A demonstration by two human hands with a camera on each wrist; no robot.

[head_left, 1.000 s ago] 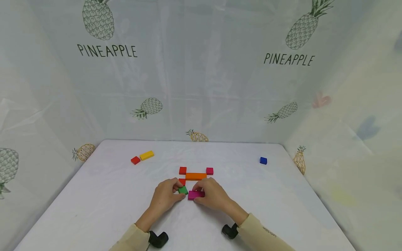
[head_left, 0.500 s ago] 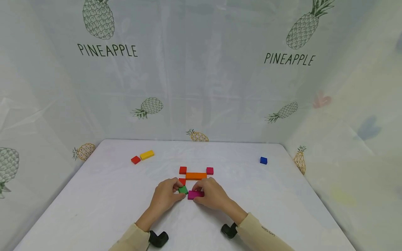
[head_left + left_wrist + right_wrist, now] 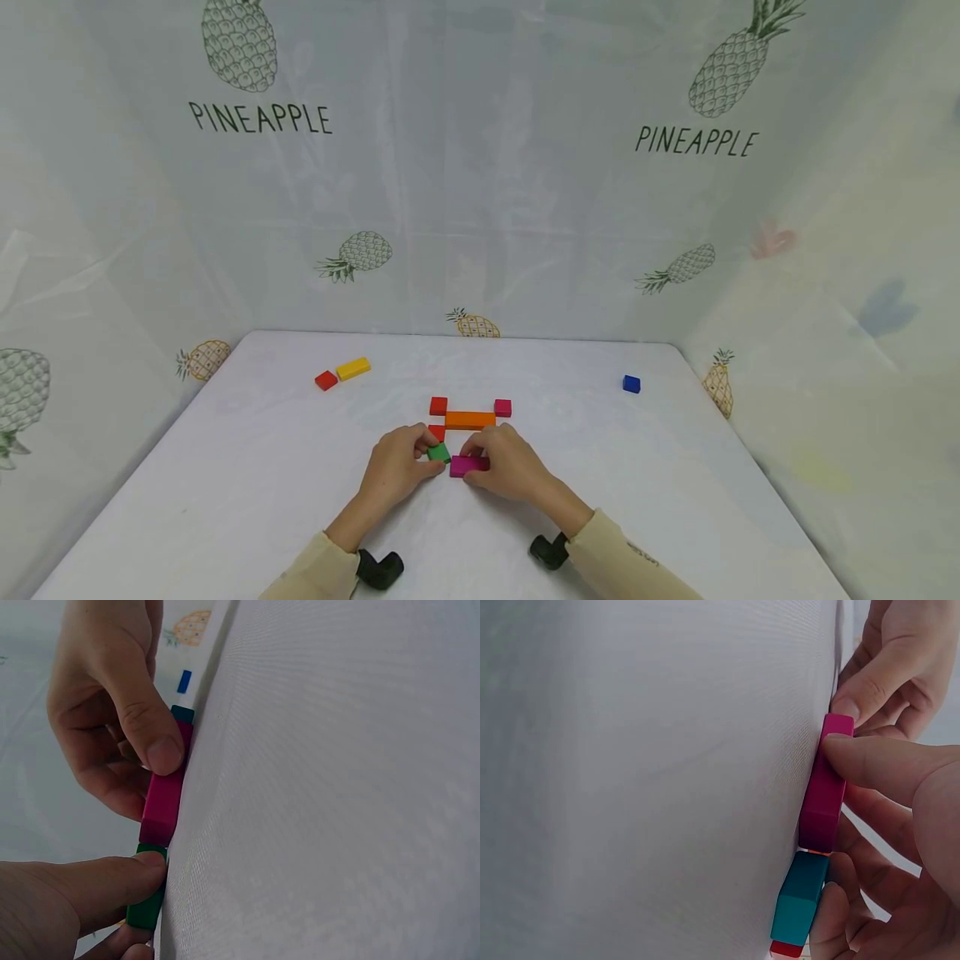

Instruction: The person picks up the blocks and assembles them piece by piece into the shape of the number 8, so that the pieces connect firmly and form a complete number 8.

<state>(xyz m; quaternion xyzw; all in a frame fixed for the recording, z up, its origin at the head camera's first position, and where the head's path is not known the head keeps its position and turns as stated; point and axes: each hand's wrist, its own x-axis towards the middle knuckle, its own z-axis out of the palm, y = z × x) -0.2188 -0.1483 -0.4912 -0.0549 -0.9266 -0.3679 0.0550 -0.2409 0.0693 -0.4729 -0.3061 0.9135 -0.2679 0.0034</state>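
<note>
**Green block (image 3: 438, 453) and magenta block (image 3: 459, 467) being pinched close together on a white table (image 3: 225, 475)**

Nearest, the magenta block is being pinched by the right hand (image 3: 510, 464). Just beside its left end, the green block is being pinched by the left hand (image 3: 393, 464); whether the blocks are touching cannot be told. Near the magenta block's other end, a teal block (image 3: 801, 892) is lying beside the right hand's curled fingers and could be knocked if they were opened carelessly. Because the green block is being held slightly askew, further twisting is being risked by any sideways push. By uneven pressure, the near red block (image 3: 437, 432) just beyond could be shifted. Farther, an orange bar (image 3: 470, 421) is lying between a middle red block (image 3: 438, 406) and a crimson cube (image 3: 503, 408). Farthest, a yellow block (image 3: 353, 368) and a blue cube (image 3: 632, 384) are lying well apart.
</note>
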